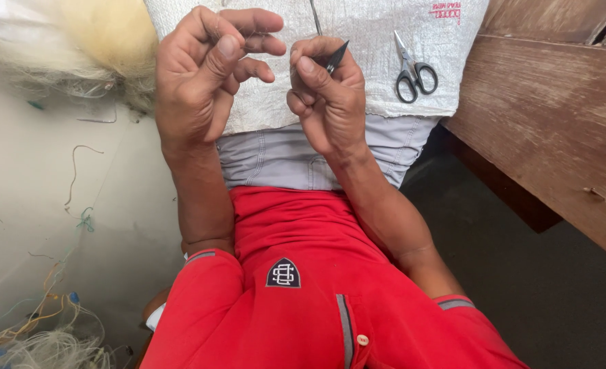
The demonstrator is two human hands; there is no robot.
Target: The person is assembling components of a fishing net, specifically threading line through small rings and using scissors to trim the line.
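A: Nearest the camera, what do you see?

B: A red polo shirt and grey shorts, with both forearms rising from them toward the hands.

A: And the right hand?

B: Its fingers are curled tight, thumb pressed to the forefinger, pinching a slim dark needle. Only the pointed end shows above the fingers. Its long axis slants, tip aimed up and to the right, away from the body.

A: The left hand?

B: Its fingers are bent in a loose claw, narrowly parted. Thumb and forefinger come close together, and I cannot tell whether they pinch a thread. It sits just beside the right hand, not touching it.

A: Anything holding other things?

B: A white woven sack lies spread over the lap beyond the fingers. On it, to the right of the right-hand fingers and well apart from them, rest small black-handled scissors, blades pointing away.

A: Room to move?

B: Left of the fingers, pale floor with stray thread, tangled fishing line near the body, and a pale fibre bundle farther off. Right, the sack's edge, then a wooden plank wall above dark ground.
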